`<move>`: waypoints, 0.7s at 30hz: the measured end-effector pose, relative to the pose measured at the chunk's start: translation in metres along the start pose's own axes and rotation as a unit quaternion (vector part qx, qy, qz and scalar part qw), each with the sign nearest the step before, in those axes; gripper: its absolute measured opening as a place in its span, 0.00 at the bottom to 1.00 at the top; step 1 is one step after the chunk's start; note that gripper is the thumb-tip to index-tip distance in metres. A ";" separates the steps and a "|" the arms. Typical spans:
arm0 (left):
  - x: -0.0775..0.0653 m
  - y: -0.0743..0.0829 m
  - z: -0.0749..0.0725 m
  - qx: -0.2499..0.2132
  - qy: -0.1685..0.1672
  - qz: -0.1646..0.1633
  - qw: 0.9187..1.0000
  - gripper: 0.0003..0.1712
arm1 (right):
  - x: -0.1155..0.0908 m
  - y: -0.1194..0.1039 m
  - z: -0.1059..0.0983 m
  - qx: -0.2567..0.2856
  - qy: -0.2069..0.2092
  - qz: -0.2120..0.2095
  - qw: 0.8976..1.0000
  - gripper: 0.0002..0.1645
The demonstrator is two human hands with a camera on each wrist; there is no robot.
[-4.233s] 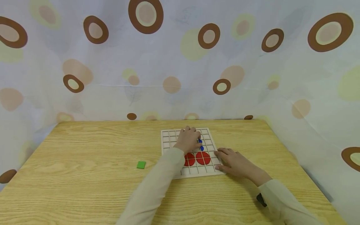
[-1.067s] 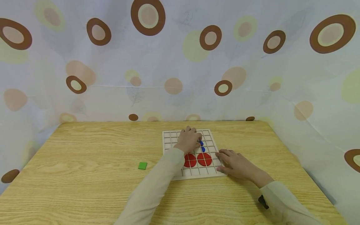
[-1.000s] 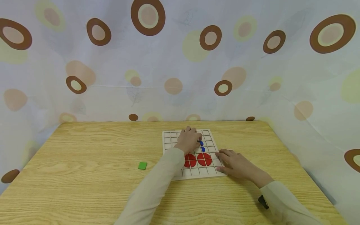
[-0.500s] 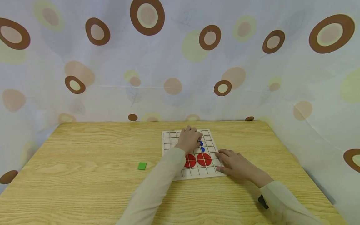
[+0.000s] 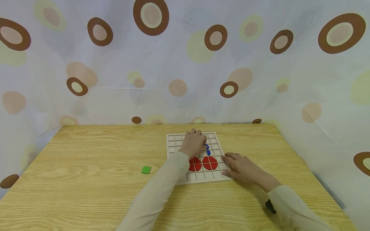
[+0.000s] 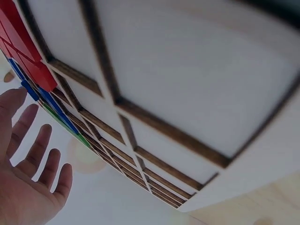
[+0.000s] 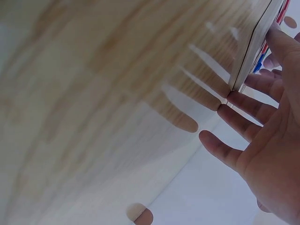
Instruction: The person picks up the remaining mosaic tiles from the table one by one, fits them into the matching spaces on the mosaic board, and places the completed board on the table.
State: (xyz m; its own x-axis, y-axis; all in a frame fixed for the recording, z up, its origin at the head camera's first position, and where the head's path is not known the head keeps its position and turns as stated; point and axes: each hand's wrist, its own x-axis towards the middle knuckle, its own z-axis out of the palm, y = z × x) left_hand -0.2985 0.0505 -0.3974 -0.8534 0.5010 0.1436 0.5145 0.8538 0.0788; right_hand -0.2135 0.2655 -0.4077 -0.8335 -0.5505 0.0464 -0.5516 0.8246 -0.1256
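A white grid board [image 5: 196, 177] with dark lines lies on the wooden table. My left hand [image 5: 193, 144] reaches over its far part, thumb and forefinger at a small blue piece [image 6: 30, 90] that sticks up from the board in the left wrist view; they seem to pinch it. Another blue piece [image 5: 208, 153] lies just nearer. Two red discs [image 5: 209, 163] sit in the near rows, the left one partly behind my sleeve. Green [image 6: 61, 119] shows past the blue in the left wrist view. My right hand [image 5: 244, 168] rests at the board's right edge, fingers spread and fairly straight, fingertips touching it.
A green square tile [image 5: 145, 170] lies on the table [image 5: 95, 179] left of the board. A small black object [image 5: 270, 207] shows under my right sleeve. Behind the table hangs a patterned cloth [image 5: 176, 106], which also runs along the right side.
Both hands and the board stay nearly where they were. The blue piece at my left thumb looks slightly tilted compared with half a second ago. The view shifts slightly.
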 end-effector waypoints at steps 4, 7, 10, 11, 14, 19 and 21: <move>-0.001 0.000 0.000 0.001 -0.004 -0.002 1.000 0.13 | 0.000 0.000 -0.001 0.002 0.001 0.001 1.000 0.35; -0.001 0.000 0.000 0.003 -0.006 -0.005 1.000 0.14 | 0.000 -0.001 -0.001 0.004 -0.003 0.002 1.000 0.35; 0.000 0.000 0.000 0.006 -0.004 -0.005 1.000 0.15 | 0.000 -0.001 -0.001 0.003 -0.008 0.005 1.000 0.35; 0.000 0.000 0.001 0.008 -0.005 -0.005 1.000 0.15 | 0.000 -0.001 -0.001 0.002 -0.009 0.005 1.000 0.35; 0.001 0.000 0.002 0.013 -0.005 -0.005 1.000 0.16 | 0.001 0.000 -0.001 0.000 -0.010 0.006 1.000 0.35; 0.003 0.001 0.005 0.011 -0.009 -0.004 1.000 0.16 | 0.001 0.000 0.000 -0.002 -0.009 0.004 1.000 0.35; 0.004 0.001 0.005 0.008 -0.012 0.000 1.000 0.17 | 0.001 0.000 0.000 -0.002 -0.010 0.003 1.000 0.35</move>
State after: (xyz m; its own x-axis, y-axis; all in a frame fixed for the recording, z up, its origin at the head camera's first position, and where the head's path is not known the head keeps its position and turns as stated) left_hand -0.3012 0.0542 -0.4018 -0.8553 0.5041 0.1196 0.5132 0.8560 0.0624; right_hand -0.2138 0.2649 -0.4072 -0.8359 -0.5483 0.0264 -0.5471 0.8281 -0.1222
